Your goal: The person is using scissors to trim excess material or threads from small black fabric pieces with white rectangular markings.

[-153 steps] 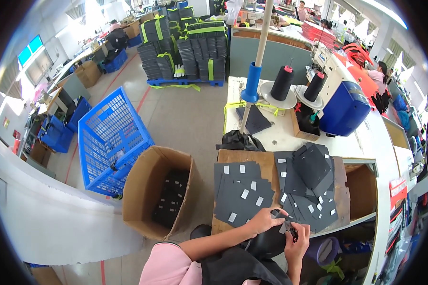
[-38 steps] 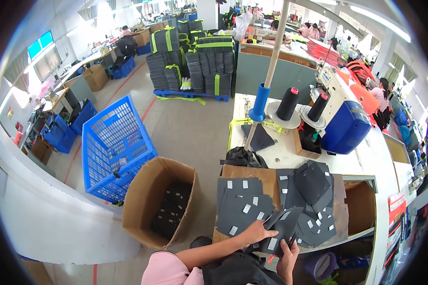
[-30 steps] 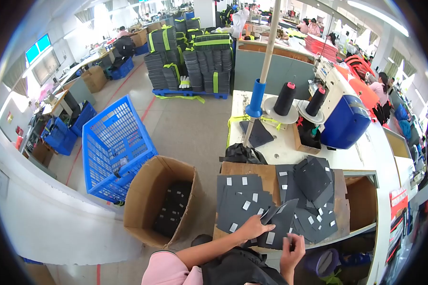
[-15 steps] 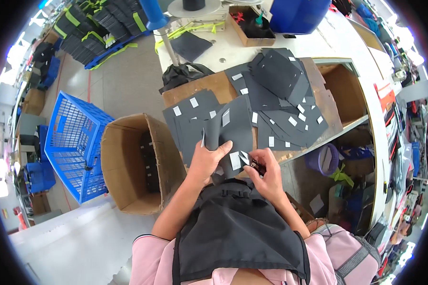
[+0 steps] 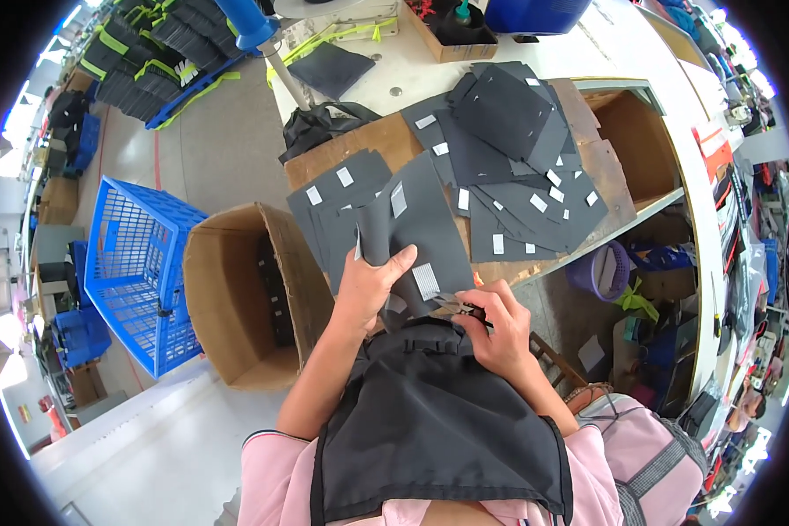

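Note:
My left hand [image 5: 366,285] is closed on a dark grey sheet-like panel [image 5: 425,219], thumb on top, with one side of it curled over beside the fingers. A white label [image 5: 426,281] lies on the panel's near part, and another one is farther up. In my right hand [image 5: 502,324] are small thread snips [image 5: 458,307], their metal blades by the panel's near edge, just right of the label. Whether the blades touch the panel I cannot tell. Beyond my hands, more dark labelled panels [image 5: 535,223] lie in loose overlapping piles on a brown board [image 5: 605,167].
At my left stand an open cardboard box [image 5: 228,307] with dark pieces inside and a blue plastic basket [image 5: 140,280]. A white table [image 5: 587,61] carries a small cardboard tray [image 5: 451,44]. Under it sits a purple basket [image 5: 600,272]. Bundled dark stacks [image 5: 140,61] are far left.
The snips have moved off the label toward the panel's near right edge. A white flap that stood up by the label no longer shows. The view has shifted slightly.

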`<state>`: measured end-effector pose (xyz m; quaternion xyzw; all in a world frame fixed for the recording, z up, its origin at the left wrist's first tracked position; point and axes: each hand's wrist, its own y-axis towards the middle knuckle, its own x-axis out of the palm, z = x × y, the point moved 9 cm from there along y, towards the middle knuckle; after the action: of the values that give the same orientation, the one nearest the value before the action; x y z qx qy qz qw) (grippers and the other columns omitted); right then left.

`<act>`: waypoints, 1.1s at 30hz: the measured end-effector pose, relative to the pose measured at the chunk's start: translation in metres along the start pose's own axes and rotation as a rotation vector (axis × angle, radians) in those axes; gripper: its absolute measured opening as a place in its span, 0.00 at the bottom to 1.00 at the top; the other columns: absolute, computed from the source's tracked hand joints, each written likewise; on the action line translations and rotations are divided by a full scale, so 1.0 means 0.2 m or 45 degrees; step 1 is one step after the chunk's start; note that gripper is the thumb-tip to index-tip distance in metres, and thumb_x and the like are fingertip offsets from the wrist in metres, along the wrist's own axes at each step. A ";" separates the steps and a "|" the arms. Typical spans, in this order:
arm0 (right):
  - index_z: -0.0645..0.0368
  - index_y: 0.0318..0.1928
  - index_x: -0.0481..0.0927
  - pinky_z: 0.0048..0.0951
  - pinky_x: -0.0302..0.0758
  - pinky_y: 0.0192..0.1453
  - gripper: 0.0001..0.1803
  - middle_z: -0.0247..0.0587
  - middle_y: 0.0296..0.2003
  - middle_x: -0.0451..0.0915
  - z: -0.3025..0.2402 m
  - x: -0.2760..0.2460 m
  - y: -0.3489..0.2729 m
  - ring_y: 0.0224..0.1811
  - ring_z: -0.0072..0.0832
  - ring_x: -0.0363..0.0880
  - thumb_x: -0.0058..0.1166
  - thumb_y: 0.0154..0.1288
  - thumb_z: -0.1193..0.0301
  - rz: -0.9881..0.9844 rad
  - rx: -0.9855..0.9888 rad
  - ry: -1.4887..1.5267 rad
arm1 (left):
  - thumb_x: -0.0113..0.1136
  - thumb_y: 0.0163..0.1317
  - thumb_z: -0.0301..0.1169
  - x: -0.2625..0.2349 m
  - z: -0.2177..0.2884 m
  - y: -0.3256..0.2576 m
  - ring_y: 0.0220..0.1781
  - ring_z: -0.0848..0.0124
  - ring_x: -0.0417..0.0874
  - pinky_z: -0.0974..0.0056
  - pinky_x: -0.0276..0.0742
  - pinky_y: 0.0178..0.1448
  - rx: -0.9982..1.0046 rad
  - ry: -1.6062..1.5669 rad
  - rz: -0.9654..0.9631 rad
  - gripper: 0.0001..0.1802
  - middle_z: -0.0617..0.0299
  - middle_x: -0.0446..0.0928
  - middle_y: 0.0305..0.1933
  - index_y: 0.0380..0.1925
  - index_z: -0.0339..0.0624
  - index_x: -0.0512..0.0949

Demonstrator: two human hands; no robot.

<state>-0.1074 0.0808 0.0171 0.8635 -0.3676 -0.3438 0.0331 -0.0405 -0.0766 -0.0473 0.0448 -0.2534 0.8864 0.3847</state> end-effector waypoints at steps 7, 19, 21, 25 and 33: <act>0.58 0.37 0.76 0.29 0.70 0.28 0.15 0.40 0.26 0.72 0.01 0.03 -0.01 0.25 0.33 0.74 0.63 0.46 0.77 0.012 -0.033 -0.043 | 0.65 0.54 0.30 0.00 -0.01 0.03 0.44 0.72 0.74 0.65 0.70 0.51 -0.046 -0.036 -0.061 0.23 0.61 0.75 0.42 0.49 0.35 0.71; 0.57 0.34 0.75 0.15 0.50 0.18 0.05 0.21 0.20 0.66 0.41 0.19 -0.06 0.15 0.09 0.55 0.57 0.58 0.76 0.261 1.090 1.577 | 0.70 0.45 0.31 0.00 -0.16 -0.02 0.59 0.62 0.70 0.60 0.65 0.62 -0.394 -0.335 -0.425 0.43 0.52 0.68 0.57 0.60 0.31 0.58; 0.57 0.33 0.75 0.15 0.50 0.18 0.05 0.21 0.19 0.66 0.45 0.19 -0.09 0.16 0.09 0.55 0.58 0.58 0.75 0.344 1.024 1.532 | 0.70 0.43 0.29 -0.01 -0.19 -0.06 0.62 0.60 0.67 0.58 0.63 0.64 -0.382 -0.367 -0.431 0.46 0.52 0.65 0.59 0.62 0.33 0.55; 0.56 0.33 0.75 0.15 0.51 0.18 0.05 0.21 0.19 0.67 0.45 0.17 -0.12 0.16 0.09 0.56 0.59 0.58 0.74 0.371 0.918 1.393 | 0.71 0.40 0.23 0.02 -0.24 -0.08 0.60 0.63 0.67 0.59 0.64 0.63 -0.374 -0.313 -0.317 0.47 0.56 0.66 0.57 0.62 0.41 0.56; 0.64 0.42 0.72 0.17 0.67 0.37 0.11 0.33 0.32 0.70 0.47 -0.09 -0.20 0.30 0.19 0.69 0.54 0.57 0.78 0.465 0.630 0.370 | 0.67 0.44 0.18 0.01 0.00 -0.03 0.56 0.68 0.69 0.64 0.65 0.61 0.189 0.175 -0.118 0.45 0.58 0.66 0.54 0.62 0.41 0.53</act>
<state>-0.1500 0.1400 -0.0568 0.8052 -0.5799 -0.1061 -0.0645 -0.0370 -0.0711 -0.0447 0.0240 -0.1576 0.8850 0.4376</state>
